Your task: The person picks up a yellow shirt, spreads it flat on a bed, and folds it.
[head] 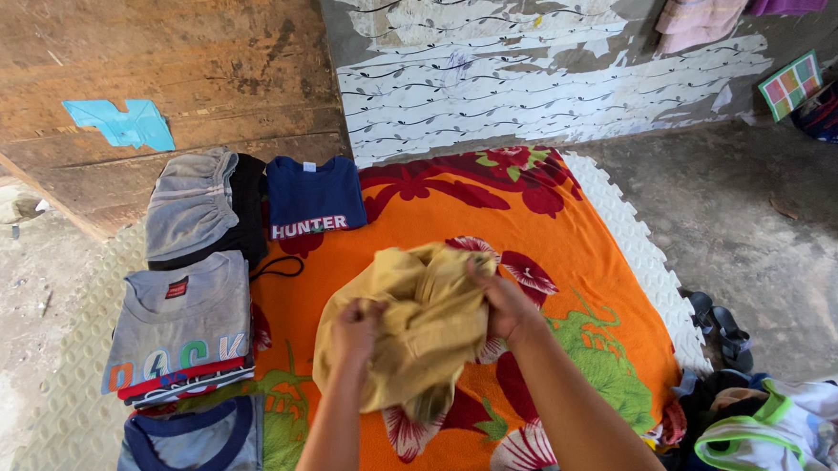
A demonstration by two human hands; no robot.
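Both arms raised, left hand (355,331) and right hand (502,303) apparently clenched on mustard-yellow garment (426,331).

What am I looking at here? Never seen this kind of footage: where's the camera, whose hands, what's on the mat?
There is one picture, from a camera worn on a person's head, looking down. The two bare arms are that person's own. The left hand and right hand both grip a crumpled mustard-yellow cloth garment, lifted above an orange floral sheet spread on the floor. Along the sheet's left edge lie folded clothes: a navy T-shirt, grey shorts, a grey printed T-shirt on a stack, and a grey shirt with a navy collar. Unfolded clothes are heaped at lower right.
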